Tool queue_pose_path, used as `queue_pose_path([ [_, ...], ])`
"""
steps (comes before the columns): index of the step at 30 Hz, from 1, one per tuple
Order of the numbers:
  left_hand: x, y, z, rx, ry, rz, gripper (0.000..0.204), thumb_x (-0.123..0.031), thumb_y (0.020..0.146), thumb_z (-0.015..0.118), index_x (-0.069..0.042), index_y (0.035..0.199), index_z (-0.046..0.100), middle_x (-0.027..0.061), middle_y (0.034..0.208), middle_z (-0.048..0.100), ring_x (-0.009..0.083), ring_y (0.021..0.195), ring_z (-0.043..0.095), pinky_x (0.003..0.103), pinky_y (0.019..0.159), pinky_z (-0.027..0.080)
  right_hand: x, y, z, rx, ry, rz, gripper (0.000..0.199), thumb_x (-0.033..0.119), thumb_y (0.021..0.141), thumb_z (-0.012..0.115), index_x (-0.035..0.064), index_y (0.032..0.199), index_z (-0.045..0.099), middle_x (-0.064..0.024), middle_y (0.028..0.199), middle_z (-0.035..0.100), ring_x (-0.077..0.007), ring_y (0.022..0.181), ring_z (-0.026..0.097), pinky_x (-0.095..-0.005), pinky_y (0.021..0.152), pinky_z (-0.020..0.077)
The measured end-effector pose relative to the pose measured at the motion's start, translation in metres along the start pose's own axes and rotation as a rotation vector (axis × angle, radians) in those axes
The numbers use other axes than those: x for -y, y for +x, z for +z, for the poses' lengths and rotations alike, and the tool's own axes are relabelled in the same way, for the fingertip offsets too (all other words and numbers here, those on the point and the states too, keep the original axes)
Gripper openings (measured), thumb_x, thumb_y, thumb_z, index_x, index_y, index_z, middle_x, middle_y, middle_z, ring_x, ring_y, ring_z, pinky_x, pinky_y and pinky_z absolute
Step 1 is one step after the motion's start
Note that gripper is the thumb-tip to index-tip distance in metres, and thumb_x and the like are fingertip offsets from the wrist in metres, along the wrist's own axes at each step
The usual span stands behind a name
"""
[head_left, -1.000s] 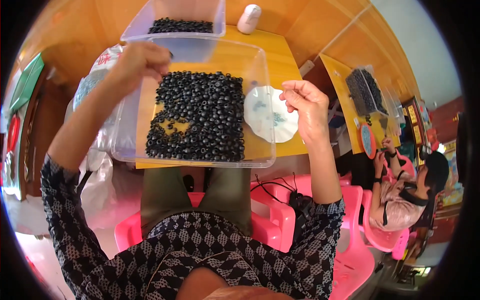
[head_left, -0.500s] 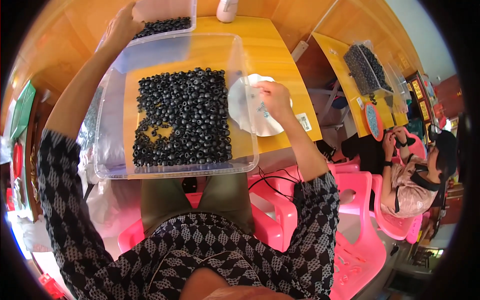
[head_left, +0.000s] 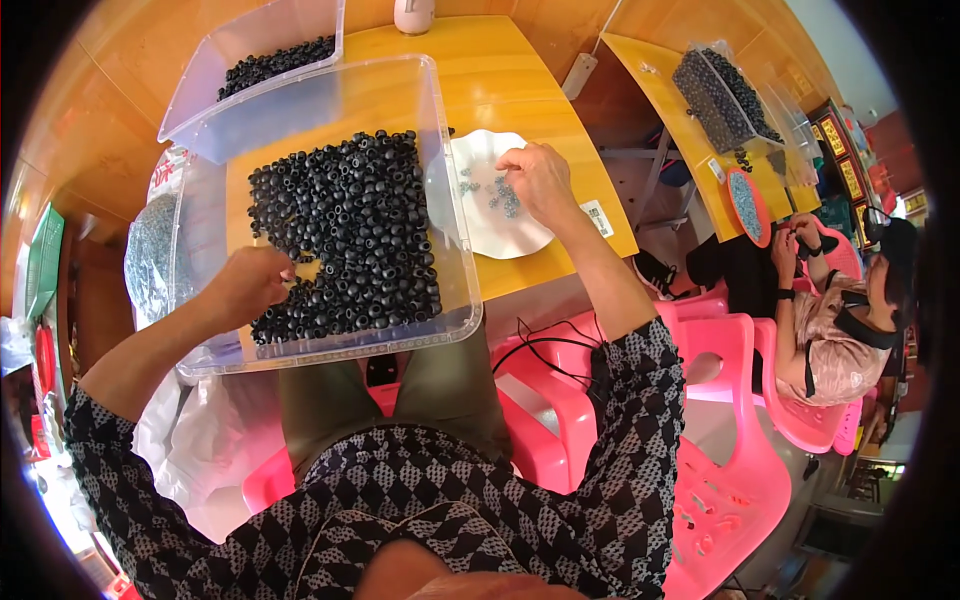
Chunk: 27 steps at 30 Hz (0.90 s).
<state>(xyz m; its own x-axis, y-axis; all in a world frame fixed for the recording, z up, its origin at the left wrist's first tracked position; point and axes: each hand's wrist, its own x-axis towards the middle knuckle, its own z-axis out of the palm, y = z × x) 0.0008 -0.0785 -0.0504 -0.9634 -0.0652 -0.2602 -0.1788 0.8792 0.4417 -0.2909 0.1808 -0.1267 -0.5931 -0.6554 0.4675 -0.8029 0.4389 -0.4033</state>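
Note:
A clear plastic bin (head_left: 462, 200) in front of me holds a layer of small black rounded pieces (head_left: 370, 215) with round holes in them. Over the left side of that layer is my left hand (head_left: 250, 285), its fingers curled and pressed together at the pieces; what they pinch, if anything, is hidden. To the right of the bin lies a white wavy-edged plate (head_left: 490, 235) with small blue-grey bits (head_left: 505, 198) scattered on it. My right hand (head_left: 542, 182) is above the plate's right part, thumb and fingertips closed together, and I cannot make out anything between them.
Behind stands a second clear bin (head_left: 190, 95) with more black pieces (head_left: 275, 68). At the right, another yellow table bears a bin of black pieces (head_left: 715, 95) and an orange-rimmed dish (head_left: 748, 210); a person (head_left: 830, 330) sits there. Pink chairs (head_left: 720, 430) stand beside me.
My left hand has come from the far bin down to the left part of the near bin. My right hand stays at the plate. The whole view has shifted slightly.

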Motion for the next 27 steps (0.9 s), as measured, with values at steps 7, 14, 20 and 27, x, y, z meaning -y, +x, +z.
queue_pose_path([
  [7,-0.002,0.008,0.011,0.04,0.178,0.093,0.016,-0.002,0.069,0.059,0.0,0.084,0.058,0.0168,0.078,0.059,0.0348,0.076,0.057,0.039,0.068,0.045,0.018,0.015,0.022,0.123,0.039,-0.042,0.006,0.009,0.068,0.061,0.009,0.072,0.066,-0.0127,0.071,0.06,-0.0297,0.071,0.056,-0.0383,0.064,0.0439],
  [14,-0.011,0.008,0.009,0.051,0.107,0.01,0.009,-0.007,0.074,0.056,0.0,0.081,0.059,0.0181,0.08,0.059,0.0364,0.081,0.057,0.043,0.073,0.045,0.008,0.014,0.016,0.057,-0.034,0.003,0.003,0.01,0.067,0.061,0.0072,0.068,0.062,-0.0135,0.071,0.061,-0.0309,0.072,0.057,-0.039,0.064,0.0442],
  [20,0.004,-0.002,0.017,0.021,0.156,0.05,0.004,-0.004,0.075,0.054,-0.001,0.077,0.055,0.0181,0.075,0.057,0.0381,0.075,0.054,0.043,0.067,0.043,0.032,-0.001,0.007,0.323,-0.019,0.015,0.007,0.013,0.064,0.061,0.0068,0.063,0.062,-0.0142,0.063,0.059,-0.0313,0.066,0.058,-0.0405,0.06,0.0443],
  [27,0.014,0.007,0.007,-0.055,0.191,0.011,0.007,-0.008,0.077,0.053,-0.002,0.077,0.056,0.0183,0.074,0.058,0.0381,0.075,0.055,0.044,0.067,0.043,0.018,-0.001,0.012,0.377,-0.091,-0.071,0.013,0.017,0.068,0.06,0.0066,0.073,0.065,-0.0178,0.071,0.061,-0.0357,0.069,0.059,-0.0413,0.06,0.0445],
])
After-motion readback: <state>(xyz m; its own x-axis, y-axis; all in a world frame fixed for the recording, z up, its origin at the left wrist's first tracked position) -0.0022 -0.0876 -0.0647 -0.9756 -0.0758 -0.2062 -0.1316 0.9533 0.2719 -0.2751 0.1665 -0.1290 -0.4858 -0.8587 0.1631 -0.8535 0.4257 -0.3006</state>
